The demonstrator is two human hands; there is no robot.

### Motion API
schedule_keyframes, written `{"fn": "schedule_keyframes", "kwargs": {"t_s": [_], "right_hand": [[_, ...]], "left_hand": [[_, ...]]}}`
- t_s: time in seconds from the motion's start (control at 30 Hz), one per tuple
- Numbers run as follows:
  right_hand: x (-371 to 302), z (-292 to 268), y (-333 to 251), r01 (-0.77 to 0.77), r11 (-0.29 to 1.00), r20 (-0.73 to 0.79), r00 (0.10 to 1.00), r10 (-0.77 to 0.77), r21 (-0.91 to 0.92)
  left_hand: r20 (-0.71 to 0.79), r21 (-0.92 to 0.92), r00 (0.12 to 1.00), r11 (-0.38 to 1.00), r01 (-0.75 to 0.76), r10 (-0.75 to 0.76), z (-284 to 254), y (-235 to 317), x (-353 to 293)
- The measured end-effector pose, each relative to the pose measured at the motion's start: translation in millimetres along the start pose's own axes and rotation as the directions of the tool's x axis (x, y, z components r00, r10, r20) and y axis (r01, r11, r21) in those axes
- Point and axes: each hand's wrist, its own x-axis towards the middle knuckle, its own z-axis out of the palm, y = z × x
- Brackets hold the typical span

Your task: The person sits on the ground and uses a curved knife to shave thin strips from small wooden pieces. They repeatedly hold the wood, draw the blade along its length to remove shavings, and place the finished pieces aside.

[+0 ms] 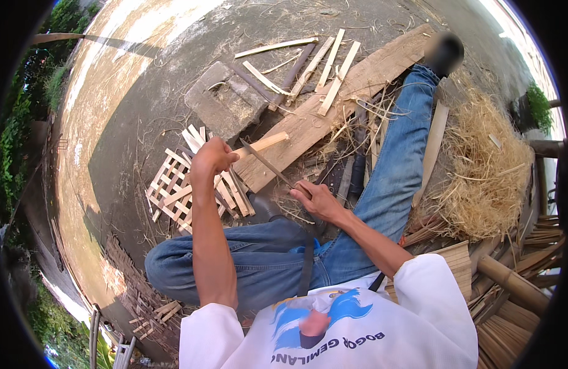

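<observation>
My left hand is closed on one end of a pale bamboo strip, whose other end reaches out over a wooden plank. In my right hand is the handle of a knife. Its long narrow blade slants up to the left, with the tip beside the strip; whether it touches the strip I cannot tell. Just below my left hand lies a woven bamboo lattice, with loose strips around it.
Beyond my left hand sits a grey concrete block. More bamboo strips lie across the plank near dark rods. My outstretched leg borders the plank; a heap of shavings and bamboo poles are at right.
</observation>
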Motion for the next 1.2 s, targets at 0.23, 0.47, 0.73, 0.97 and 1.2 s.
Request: {"fn": "schedule_keyframes", "kwargs": {"t_s": [0.23, 0.47, 0.73, 0.97, 1.2], "right_hand": [[-25, 12, -9, 0.197, 0.978, 0.062, 0.979, -0.193, -0.072], [-14, 17, 13, 0.249, 0.963, -0.014, 0.968, -0.252, -0.099], [-6, 14, 16, -0.002, 0.999, -0.062, 0.998, -0.001, -0.054], [0, 10, 37, -0.096, 0.994, -0.143, 0.986, 0.089, -0.047], [-1, 5, 24, -0.155, 0.988, -0.078, 0.985, 0.153, -0.017]], "left_hand": [[0.039, -0.098, 0.999, 0.995, 0.029, -0.025, -2, -7, -6], [0.023, -0.085, 1.000, 0.996, 0.014, -0.012, -2, -3, -4], [0.025, -0.064, 1.000, 0.998, 0.009, -0.007, -3, -3, -5], [0.095, -0.052, 0.995, 0.998, 0.018, -0.013, -12, 2, -14], [-0.055, 0.256, 0.999, 0.966, 0.015, -0.001, -28, -20, -35]]}}
